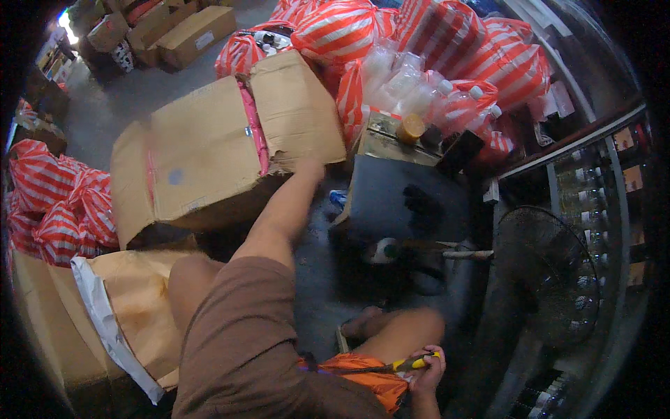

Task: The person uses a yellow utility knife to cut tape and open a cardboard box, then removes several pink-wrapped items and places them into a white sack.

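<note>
My right hand [428, 364] is closed around the yellow-and-black handle of a long, dark-shafted tool [395, 365], perhaps a screwdriver. The tool lies sideways across orange material [384, 395] at my lap. My left arm [277, 220], bare below a brown sleeve, stretches forward to the near right edge of a large cardboard carton [204, 141]. No part of the left hand can be made out there, so it is out of view. Red-pink tape [254, 125] runs along a seam of the carton, and its cardboard is torn near the arm.
Red-and-white striped bags [335, 31] are piled behind the carton, with clear plastic bottles [419, 89] beside them. A dark flat-topped surface [408, 199] stands at the right, near a pedestal fan [547, 272]. A brown paper sack [141, 309] sits by my left leg.
</note>
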The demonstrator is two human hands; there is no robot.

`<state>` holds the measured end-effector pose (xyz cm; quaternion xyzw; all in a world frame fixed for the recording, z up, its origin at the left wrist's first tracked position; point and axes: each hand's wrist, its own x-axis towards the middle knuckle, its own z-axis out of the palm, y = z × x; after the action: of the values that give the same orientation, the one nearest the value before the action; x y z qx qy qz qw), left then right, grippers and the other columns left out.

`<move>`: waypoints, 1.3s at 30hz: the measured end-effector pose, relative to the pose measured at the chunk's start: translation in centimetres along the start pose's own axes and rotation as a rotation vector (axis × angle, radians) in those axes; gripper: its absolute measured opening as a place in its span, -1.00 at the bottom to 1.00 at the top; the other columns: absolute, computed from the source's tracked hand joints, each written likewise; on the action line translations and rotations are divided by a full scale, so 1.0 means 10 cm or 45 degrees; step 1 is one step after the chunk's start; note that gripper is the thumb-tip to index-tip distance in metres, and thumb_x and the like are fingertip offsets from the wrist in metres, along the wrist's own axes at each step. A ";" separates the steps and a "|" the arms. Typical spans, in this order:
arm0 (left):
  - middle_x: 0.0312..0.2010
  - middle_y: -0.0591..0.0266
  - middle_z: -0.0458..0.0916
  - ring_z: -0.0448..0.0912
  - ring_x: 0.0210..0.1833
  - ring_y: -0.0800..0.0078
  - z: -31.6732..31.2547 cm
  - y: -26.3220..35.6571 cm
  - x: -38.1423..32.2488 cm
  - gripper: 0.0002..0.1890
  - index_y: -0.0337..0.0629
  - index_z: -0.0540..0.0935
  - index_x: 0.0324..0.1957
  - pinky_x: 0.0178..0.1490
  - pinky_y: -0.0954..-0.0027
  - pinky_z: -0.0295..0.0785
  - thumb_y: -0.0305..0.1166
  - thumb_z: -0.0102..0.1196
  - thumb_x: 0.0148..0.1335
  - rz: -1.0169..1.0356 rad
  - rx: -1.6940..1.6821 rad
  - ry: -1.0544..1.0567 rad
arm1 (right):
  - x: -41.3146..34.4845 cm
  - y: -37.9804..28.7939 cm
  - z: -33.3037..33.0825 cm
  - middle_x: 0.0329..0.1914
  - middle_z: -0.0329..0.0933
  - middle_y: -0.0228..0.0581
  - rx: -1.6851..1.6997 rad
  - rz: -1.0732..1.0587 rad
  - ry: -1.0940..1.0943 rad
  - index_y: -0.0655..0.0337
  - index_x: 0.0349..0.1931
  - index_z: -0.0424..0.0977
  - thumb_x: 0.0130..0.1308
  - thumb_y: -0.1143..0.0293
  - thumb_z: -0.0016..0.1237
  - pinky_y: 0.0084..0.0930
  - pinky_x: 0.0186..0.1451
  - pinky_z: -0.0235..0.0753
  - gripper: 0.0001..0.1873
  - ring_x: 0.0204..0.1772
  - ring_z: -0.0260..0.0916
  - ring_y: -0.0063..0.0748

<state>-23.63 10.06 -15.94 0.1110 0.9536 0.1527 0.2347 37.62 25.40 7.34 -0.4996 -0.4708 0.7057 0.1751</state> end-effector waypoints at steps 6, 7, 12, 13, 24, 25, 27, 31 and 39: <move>0.33 0.03 0.58 0.52 0.40 0.10 0.27 -0.89 -0.50 -0.53 -0.15 0.66 0.24 0.40 0.11 0.45 -0.20 0.11 0.35 -0.139 0.250 -0.063 | -0.01 -0.02 0.02 -0.45 0.56 -0.03 -0.082 -0.051 0.091 0.28 -0.11 0.37 0.09 0.35 -0.11 -0.24 -0.25 0.67 -0.66 -0.33 0.56 -0.15; 0.31 0.09 0.60 0.54 0.38 0.14 0.26 -0.89 -0.58 -0.57 -0.11 0.67 0.22 0.34 0.14 0.50 -0.23 0.09 0.36 0.002 0.407 -0.346 | 0.00 -0.02 0.03 -0.47 0.54 -0.05 -0.105 -0.075 0.079 0.28 -0.14 0.37 0.09 0.33 -0.13 -0.22 -0.11 0.65 -0.68 -0.31 0.53 -0.18; 0.02 0.09 0.68 0.62 0.16 0.03 -0.02 -0.59 -1.16 -0.63 -0.08 0.68 0.01 0.20 0.07 0.55 -0.18 0.23 0.19 1.090 0.466 -0.067 | 0.01 -0.03 0.05 -0.46 0.54 -0.07 -0.062 -0.038 0.036 0.25 -0.13 0.37 0.09 0.34 -0.09 -0.22 -0.15 0.65 -0.67 -0.31 0.53 -0.19; 0.13 0.09 0.61 0.56 0.23 -0.01 -0.14 -0.53 -1.25 -0.58 -0.04 0.65 0.08 0.26 -0.01 0.50 -0.19 0.27 0.16 1.243 0.364 0.345 | 0.02 -0.02 0.05 -0.46 0.54 -0.07 -0.041 -0.034 0.045 0.25 -0.13 0.37 0.09 0.34 -0.08 -0.22 -0.16 0.66 -0.67 -0.31 0.54 -0.19; 0.61 0.09 0.14 0.14 0.61 -0.17 -0.83 0.15 -0.05 -0.39 0.17 0.35 0.52 0.46 -0.60 0.02 -0.06 -0.03 0.45 0.691 0.858 0.689 | 0.10 0.07 0.05 -0.45 0.56 -0.07 -0.061 -0.072 0.005 0.23 -0.14 0.38 0.09 0.39 -0.08 -0.23 -0.18 0.67 -0.71 -0.33 0.56 -0.19; 0.60 0.08 0.16 0.15 0.60 -0.16 -0.75 0.13 0.07 -0.43 0.12 0.40 0.48 0.44 -0.59 0.05 -0.07 -0.05 0.47 0.610 0.828 0.489 | 0.10 0.07 0.07 -0.45 0.56 -0.07 -0.054 -0.053 0.024 0.23 -0.15 0.38 0.08 0.39 -0.08 -0.22 -0.18 0.67 -0.70 -0.33 0.56 -0.19; 0.58 0.08 0.22 0.18 0.60 -0.14 -0.52 0.09 0.32 -0.48 0.01 0.50 0.41 0.42 -0.58 0.11 -0.08 -0.10 0.51 0.453 0.789 0.135 | 0.10 0.05 0.10 -0.45 0.57 -0.06 -0.012 -0.055 0.076 0.24 -0.14 0.38 0.08 0.39 -0.08 -0.22 -0.19 0.68 -0.70 -0.34 0.56 -0.19; 0.44 0.12 0.45 0.39 0.49 -0.03 0.04 -0.15 0.66 -0.50 -0.11 0.59 0.33 0.35 -0.62 0.20 -0.10 -0.12 0.53 -0.127 1.033 0.257 | 0.07 -0.04 0.12 -0.45 0.58 -0.03 -0.070 0.012 0.103 0.26 -0.14 0.38 0.08 0.37 -0.08 -0.24 -0.26 0.68 -0.69 -0.41 0.55 -0.20; 0.23 0.13 0.67 0.61 0.27 -0.07 0.67 -0.78 1.29 -0.48 -0.11 0.68 0.25 0.24 -0.69 0.27 -0.01 -0.15 0.56 0.199 1.305 -0.218 | 0.22 0.08 -0.03 -0.45 0.57 -0.01 -0.090 -0.062 0.093 0.29 -0.13 0.38 0.09 0.35 -0.07 -0.38 -0.61 0.59 -0.67 -0.53 0.51 -0.20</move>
<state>-32.62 8.05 -29.60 0.2944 0.8721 -0.3260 0.2154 37.09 26.67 5.46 -0.5194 -0.5006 0.6655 0.1916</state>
